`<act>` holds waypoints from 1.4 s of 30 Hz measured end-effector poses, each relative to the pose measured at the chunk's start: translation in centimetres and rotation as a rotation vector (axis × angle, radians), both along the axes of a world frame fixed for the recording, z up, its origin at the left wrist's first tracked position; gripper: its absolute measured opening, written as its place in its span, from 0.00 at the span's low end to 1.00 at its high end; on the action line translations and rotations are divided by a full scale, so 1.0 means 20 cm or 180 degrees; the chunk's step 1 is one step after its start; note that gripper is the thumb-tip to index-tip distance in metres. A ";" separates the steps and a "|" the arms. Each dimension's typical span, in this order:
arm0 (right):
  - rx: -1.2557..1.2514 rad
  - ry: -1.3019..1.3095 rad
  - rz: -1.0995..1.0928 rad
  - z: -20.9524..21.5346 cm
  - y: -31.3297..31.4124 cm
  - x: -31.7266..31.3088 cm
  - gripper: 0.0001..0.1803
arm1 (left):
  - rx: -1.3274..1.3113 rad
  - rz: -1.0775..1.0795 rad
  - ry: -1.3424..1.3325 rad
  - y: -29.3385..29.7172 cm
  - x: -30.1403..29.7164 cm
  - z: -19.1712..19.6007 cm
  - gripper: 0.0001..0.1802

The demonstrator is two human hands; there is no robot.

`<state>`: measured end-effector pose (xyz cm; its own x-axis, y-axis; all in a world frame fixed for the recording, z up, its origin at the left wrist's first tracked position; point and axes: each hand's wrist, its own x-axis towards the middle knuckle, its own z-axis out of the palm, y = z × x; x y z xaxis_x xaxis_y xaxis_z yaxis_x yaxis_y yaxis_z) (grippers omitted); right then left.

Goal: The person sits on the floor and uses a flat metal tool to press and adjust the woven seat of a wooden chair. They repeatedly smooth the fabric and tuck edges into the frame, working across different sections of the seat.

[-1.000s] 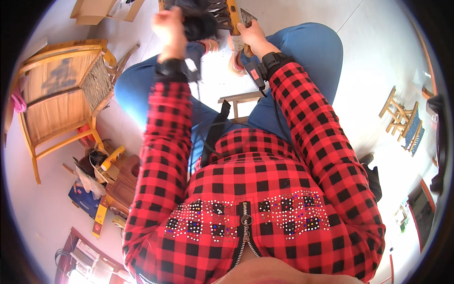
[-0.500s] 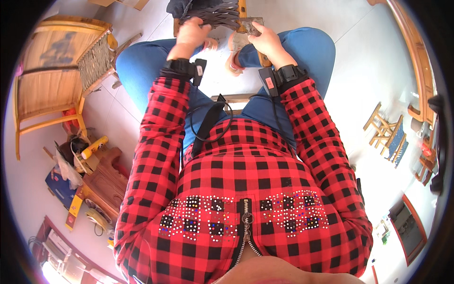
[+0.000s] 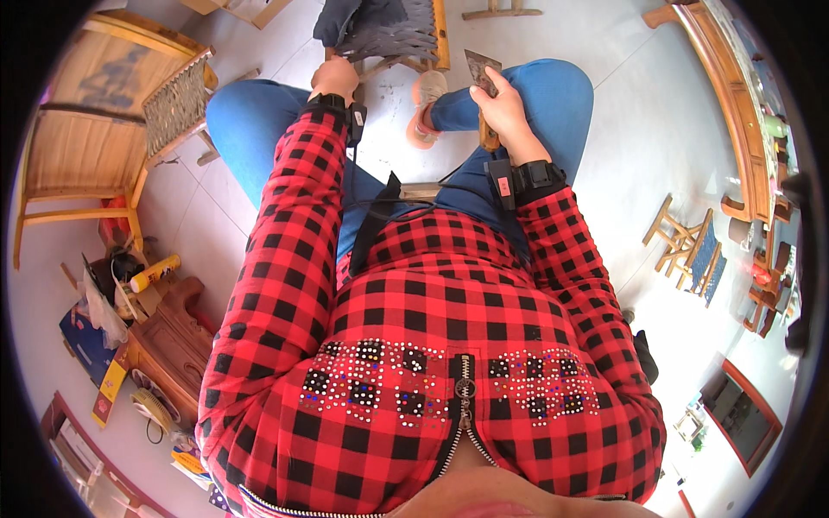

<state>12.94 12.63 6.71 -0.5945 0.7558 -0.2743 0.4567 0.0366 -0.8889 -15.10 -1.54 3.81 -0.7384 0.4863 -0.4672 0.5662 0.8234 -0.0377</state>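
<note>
Between my knees and beyond them stands a small wooden stool (image 3: 441, 34) with a seat of dark woven strips (image 3: 389, 39). Bunched dark cloth or strip material (image 3: 332, 22) lies over its left side. My left hand (image 3: 335, 79) is closed at the stool's near left corner, just below that material; what its fingers hold is hidden. Above my right thigh, my right hand (image 3: 501, 102) is wrapped round a cleaver at the base of its broad, stained blade (image 3: 480, 69). Its wooden handle (image 3: 489, 134) points back toward me below the palm.
At the left stands a wooden chair (image 3: 82, 173) beside a woven-seat stool (image 3: 177, 99). Farther down lie a carved brown wooden piece (image 3: 177, 328) and assorted goods. A folding stool (image 3: 691, 250) stands on the right, near a long wooden cabinet (image 3: 743, 95).
My right hand has drawn the cleaver off the stool, toward me and slightly right, tilting its blade upward. My left hand has dropped from the woven strips to the near left corner.
</note>
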 end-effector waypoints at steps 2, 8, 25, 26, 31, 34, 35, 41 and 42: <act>-0.0017 0.0198 -0.0170 -0.01 0.02 0.00 0.32 | 0.0260 -0.0046 0.0026 -0.02 0.04 0.01 0.24; -0.1579 0.0659 -0.0797 -0.01 0.06 0.01 0.34 | 0.0615 -0.1024 -0.0553 -0.08 0.33 0.02 0.20; 0.0336 -0.0432 -0.0329 -0.01 -0.05 0.20 0.45 | 0.2887 -0.1806 0.1182 -0.01 0.38 0.12 0.15; 0.0557 -0.0577 -0.0344 0.00 -0.06 0.22 0.42 | 0.2722 -0.1875 0.1211 0.01 0.41 0.12 0.18; 0.0517 -0.0826 0.0169 0.06 -0.06 0.27 0.34 | 0.1893 -0.1944 0.1340 0.09 0.49 0.10 0.34; 0.0586 -0.0889 0.0164 0.09 -0.06 0.26 0.23 | 0.1251 -0.1906 0.1191 0.08 0.52 0.12 0.37; 0.0432 -0.0874 0.0197 0.11 -0.06 0.26 0.20 | 0.1101 -0.1917 0.1157 0.07 0.54 0.13 0.37; 0.0156 -0.0981 0.0429 0.24 -0.02 0.30 0.12 | 0.1291 -0.2125 0.1025 -0.05 0.68 0.23 0.38; 0.0333 -0.1034 0.0504 0.26 -0.01 0.31 0.12 | 0.1084 -0.2155 0.0906 -0.06 0.68 0.25 0.38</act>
